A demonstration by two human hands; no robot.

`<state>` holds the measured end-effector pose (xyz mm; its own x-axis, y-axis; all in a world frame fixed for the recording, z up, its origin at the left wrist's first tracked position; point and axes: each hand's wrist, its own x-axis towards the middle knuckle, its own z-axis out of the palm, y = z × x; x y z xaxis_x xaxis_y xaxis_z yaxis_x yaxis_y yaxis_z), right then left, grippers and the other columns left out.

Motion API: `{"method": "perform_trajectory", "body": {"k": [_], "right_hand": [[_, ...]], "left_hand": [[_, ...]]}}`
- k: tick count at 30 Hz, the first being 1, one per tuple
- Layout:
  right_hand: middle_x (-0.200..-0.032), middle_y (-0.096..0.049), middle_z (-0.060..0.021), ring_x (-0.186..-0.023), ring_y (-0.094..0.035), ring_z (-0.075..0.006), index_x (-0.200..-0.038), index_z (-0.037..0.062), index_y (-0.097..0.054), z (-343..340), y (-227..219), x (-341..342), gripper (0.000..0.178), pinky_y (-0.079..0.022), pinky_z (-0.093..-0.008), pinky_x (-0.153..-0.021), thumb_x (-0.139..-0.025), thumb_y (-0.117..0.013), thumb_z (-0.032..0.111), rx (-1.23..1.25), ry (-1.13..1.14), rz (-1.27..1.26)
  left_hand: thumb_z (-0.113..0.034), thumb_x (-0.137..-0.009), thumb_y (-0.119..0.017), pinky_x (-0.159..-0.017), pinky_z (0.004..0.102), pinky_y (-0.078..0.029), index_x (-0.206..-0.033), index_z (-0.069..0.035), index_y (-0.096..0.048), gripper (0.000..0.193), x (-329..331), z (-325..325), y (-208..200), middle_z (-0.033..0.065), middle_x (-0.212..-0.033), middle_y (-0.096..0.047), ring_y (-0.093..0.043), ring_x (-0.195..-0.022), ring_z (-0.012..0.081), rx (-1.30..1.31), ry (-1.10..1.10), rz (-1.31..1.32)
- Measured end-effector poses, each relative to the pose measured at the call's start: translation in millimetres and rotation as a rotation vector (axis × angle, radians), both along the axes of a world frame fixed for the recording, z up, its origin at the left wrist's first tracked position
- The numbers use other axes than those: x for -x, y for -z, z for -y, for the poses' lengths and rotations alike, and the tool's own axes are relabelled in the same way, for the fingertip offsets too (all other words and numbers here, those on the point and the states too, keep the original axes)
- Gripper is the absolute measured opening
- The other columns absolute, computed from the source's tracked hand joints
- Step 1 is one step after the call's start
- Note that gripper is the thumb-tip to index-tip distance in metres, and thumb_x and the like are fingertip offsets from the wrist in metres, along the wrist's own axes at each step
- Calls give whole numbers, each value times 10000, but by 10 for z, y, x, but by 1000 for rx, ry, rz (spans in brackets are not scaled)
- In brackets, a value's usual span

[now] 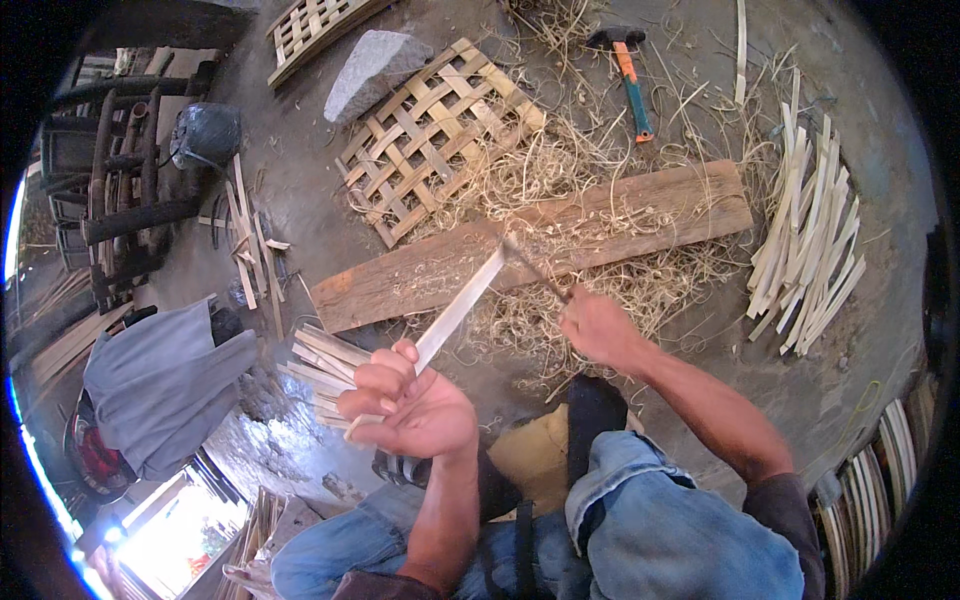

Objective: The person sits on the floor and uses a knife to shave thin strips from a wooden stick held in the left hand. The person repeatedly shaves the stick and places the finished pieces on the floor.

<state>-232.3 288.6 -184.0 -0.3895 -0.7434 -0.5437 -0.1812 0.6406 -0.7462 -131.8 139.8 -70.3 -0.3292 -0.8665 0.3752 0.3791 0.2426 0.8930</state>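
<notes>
My left hand is closed around a flat, pale bamboo strip, which slants up and right to the wooden plank. My right hand grips a slim dark tool that looks like a knife; its handle is hidden in the fist. The tool's far end meets the strip's upper end above the plank. Curly shavings cover parts of the plank and the floor around it. Behind my left hand more strips fan out; whether the hand touches them I cannot tell.
Beyond the plank lie a woven lattice panel, a grey stone block and a hammer. Many cut strips are piled at right. A grey cloth hangs over something at left, near a dark rack.
</notes>
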Motion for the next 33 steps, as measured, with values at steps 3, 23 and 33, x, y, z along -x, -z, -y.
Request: {"method": "perform_trajectory", "body": {"k": [3, 23, 33], "right_hand": [[-683, -598, -288, -685, -632, -449, -946, -114, -496, -109, -205, -157, 323, -516, -496, -625, -830, -554, 182, 124, 20, -8], [-781, -635, -250, -715, -643, -421, -1110, 6, -510, 68, -895, -411, 358, -525, -480, -641, -849, -615, 227, 347, -147, 146], [-702, -622, -252, -718, -643, -425, -1043, -71, -521, 124, -402, -149, 357, -526, -490, -649, -809, -570, 194, -19, -192, 18]], "left_hand": [[-535, -1001, -265, -725, 320, -345, -831, -163, -313, 413, -8, -103, 23, -20, -713, -300, -308, -652, 120, 80, 38, 31], [-473, -966, -430, -816, 357, -362, -760, -138, -333, 404, -174, 173, -79, 1, -729, -308, -337, -694, 132, -195, 53, -109], [-428, -964, -417, -792, 342, -338, -727, -150, -292, 386, -183, 16, -66, -19, -702, -264, -300, -692, 132, -183, 6, -68]]}}
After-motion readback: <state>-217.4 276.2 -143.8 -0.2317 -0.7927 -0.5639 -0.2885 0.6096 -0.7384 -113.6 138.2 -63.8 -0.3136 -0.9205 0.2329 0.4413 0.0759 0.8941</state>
